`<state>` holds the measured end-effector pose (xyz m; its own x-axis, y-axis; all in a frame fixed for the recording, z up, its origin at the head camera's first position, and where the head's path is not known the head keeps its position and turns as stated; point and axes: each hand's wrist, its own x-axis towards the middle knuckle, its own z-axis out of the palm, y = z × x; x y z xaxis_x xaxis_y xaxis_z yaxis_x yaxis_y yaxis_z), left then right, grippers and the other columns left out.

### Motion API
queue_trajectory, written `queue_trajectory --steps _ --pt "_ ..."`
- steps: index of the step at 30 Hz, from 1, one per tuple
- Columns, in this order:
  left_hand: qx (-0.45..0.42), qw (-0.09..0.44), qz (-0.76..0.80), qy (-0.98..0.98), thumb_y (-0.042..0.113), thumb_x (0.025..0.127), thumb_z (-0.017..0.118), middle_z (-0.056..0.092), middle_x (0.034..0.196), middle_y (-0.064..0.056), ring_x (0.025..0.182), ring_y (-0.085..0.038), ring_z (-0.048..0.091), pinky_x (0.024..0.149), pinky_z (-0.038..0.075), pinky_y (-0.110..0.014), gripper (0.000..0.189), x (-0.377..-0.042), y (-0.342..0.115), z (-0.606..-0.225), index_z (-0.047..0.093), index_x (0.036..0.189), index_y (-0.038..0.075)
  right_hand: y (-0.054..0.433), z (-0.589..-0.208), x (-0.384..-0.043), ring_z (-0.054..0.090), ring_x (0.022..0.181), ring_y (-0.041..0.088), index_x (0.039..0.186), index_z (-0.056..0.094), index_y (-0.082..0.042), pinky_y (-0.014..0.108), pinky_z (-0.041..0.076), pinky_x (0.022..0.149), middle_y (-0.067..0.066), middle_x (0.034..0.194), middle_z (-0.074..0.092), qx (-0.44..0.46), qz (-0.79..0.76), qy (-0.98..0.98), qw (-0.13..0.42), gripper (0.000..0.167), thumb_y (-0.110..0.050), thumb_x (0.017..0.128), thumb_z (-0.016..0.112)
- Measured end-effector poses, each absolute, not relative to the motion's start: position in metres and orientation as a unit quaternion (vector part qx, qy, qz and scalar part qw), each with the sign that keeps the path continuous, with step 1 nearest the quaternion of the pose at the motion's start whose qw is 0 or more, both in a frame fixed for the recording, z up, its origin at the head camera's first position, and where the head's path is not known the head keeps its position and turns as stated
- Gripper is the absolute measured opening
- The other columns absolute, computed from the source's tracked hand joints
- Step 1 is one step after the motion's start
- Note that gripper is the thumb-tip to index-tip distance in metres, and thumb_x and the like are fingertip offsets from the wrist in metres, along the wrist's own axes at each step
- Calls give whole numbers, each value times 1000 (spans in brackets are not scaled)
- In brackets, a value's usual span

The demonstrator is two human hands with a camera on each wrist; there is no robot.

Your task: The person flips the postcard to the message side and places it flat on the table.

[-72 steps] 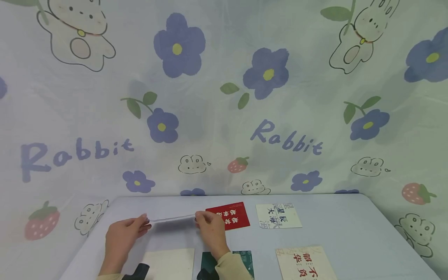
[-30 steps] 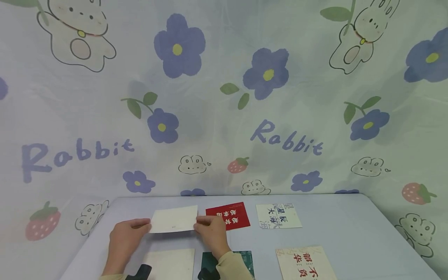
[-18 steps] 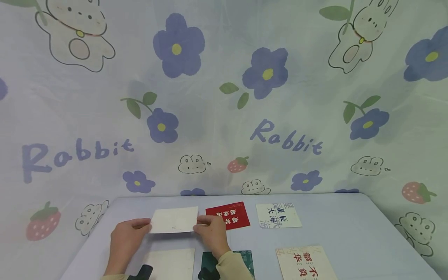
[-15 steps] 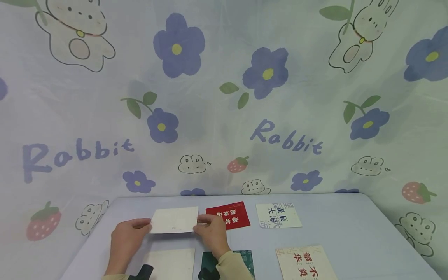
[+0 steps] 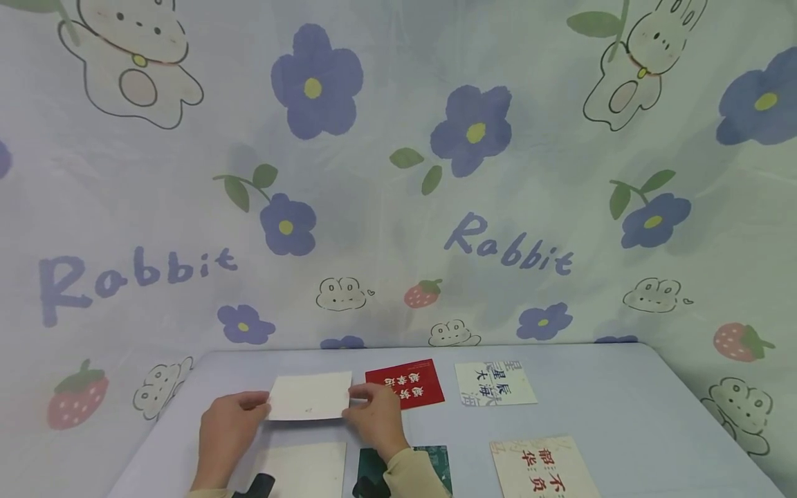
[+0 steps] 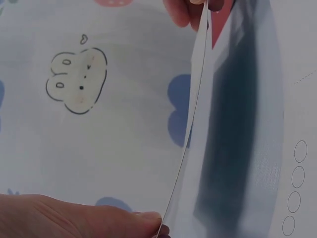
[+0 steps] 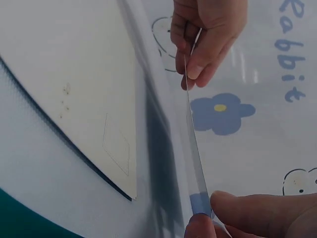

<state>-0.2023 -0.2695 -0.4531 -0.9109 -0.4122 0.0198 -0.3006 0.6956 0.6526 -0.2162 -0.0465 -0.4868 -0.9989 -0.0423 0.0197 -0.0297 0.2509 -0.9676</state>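
Observation:
A cream-white card (image 5: 310, 395), its face blank but for a small mark near the lower edge, is held above the table by both hands. My left hand (image 5: 230, 429) pinches its left edge between thumb and fingers. At the right edge, the thumb and fingers of my right hand (image 5: 378, 418) pinch it too. Both wrist views catch the thin card (image 6: 195, 84) almost edge-on, slightly bowed, with a dark shadow on the cloth below. In the right wrist view, the left hand (image 7: 210, 37) grips the far end.
Below the held card lies a cream card (image 5: 305, 470), with a dark green card (image 5: 441, 462) beside it, partly hidden by the right arm. A red card (image 5: 429, 387), a white card with blue characters (image 5: 496, 384) and a beige card with red characters (image 5: 542, 467) lie rightward.
The card was nearly edge-on at first; it has since tilted so that its blank face shows. Over the last half second, it has sunk slightly. Both hands have kept their pinch.

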Motion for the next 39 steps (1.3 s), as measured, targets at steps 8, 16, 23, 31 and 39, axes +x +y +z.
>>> queue_trajectory --steps 8,16,23,31,39 --pt "184 80 -334 -921 8 88 71 71 107 -25 108 -46 61 84 50 -57 26 -200 -269 -456 72 111 -5 -45 -488 -215 64 76 9 104 76 -6 31 60 72 3 102 74 -43 -592 805 7 28 1 78 82" --pt "178 78 -326 -925 8 87 71 72 105 -23 109 -46 61 88 48 -58 25 -201 -268 -459 73 110 -3 -47 -490 -215 62 73 8 105 75 -6 29 60 71 3 102 73 -44 -568 822 -2 28 2 79 81" --pt "167 74 -318 -930 9 88 72 72 106 -23 110 -46 60 89 47 -58 25 -201 -266 -460 73 110 -3 -48 -490 -213 61 73 7 105 74 -7 29 60 72 3 100 72 -39 -561 827 -14 27 1 80 80" --pt "162 74 -319 -931 8 87 73 72 104 -23 106 -46 62 87 48 -58 26 -201 -266 -461 73 109 -4 -47 -493 -215 64 75 9 103 74 -5 31 60 73 3 95 73 -55 -569 821 -7 24 2 80 80" --pt "161 67 -319 -932 9 87 72 72 104 -24 106 -46 63 88 48 -59 27 -202 -265 -465 72 110 -4 -48 -495 -216 62 74 9 102 74 -5 31 60 72 1 92 72 -56 -567 822 4 24 -1 79 81"
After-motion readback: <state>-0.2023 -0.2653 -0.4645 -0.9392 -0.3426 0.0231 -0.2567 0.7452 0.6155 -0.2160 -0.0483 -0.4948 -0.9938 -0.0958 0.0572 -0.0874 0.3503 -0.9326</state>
